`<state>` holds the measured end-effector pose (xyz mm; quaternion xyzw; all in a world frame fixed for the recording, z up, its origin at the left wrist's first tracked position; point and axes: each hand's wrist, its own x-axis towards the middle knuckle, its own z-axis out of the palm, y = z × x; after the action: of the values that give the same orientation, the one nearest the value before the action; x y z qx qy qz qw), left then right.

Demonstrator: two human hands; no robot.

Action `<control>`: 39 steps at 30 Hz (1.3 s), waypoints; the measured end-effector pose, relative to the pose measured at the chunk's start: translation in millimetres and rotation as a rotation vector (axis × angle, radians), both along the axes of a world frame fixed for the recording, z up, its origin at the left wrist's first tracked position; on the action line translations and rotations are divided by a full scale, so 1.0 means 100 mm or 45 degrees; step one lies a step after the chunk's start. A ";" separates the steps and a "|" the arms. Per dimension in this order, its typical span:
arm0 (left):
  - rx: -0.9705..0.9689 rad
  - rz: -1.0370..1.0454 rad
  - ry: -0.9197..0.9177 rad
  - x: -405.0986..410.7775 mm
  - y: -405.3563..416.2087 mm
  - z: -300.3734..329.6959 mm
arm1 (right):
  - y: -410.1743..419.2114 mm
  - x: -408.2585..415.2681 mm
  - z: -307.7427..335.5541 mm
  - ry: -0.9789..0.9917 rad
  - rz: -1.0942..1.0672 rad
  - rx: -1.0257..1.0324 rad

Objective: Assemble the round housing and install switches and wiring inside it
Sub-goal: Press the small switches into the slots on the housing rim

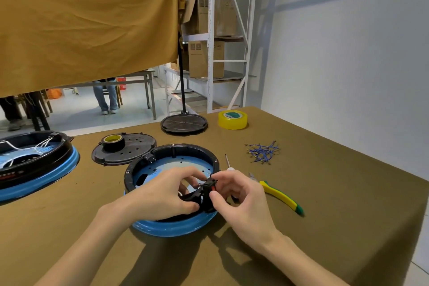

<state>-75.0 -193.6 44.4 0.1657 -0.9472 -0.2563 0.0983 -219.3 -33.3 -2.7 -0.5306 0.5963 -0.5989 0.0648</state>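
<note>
Round housing (173,225) sits on the counter (325,227) directly in front of me: glossy blue rim at the base, black plastic ring wall above, pale blue floor inside pierced with small holes and one oval cutout. My left hand (162,195) reaches into the housing, fingers curled and gripping a black plastic bracket at the near wall. My right hand (239,195) pinches a small black switch (210,187) with a red face between thumb and fingertips, right at the ring's near-right edge, touching the bracket.

Beside the housing, right: screwdriver (228,162) with white handle, pliers (282,198) with yellow-green grips, and farther out a loose tangle of short blue wires (263,152). Behind: flat black perforated lid (125,151) carrying a roll of black tape (112,142); a glossy yellow tape roll (232,119) near the far edge. Second housing (32,165), left, already holds white wiring. Counter cover is matte olive cloth
</note>
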 end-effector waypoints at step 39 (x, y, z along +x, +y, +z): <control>-0.027 0.001 0.087 0.00 0.09 -0.06 | 0.07 0.03 -0.10 0.311 -0.052 0.008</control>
<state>-74.5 -184.4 38.0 0.1562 -0.9459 -0.2518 0.1325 -216.2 -26.8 -13.0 -0.5870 0.6124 -0.5292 -0.0189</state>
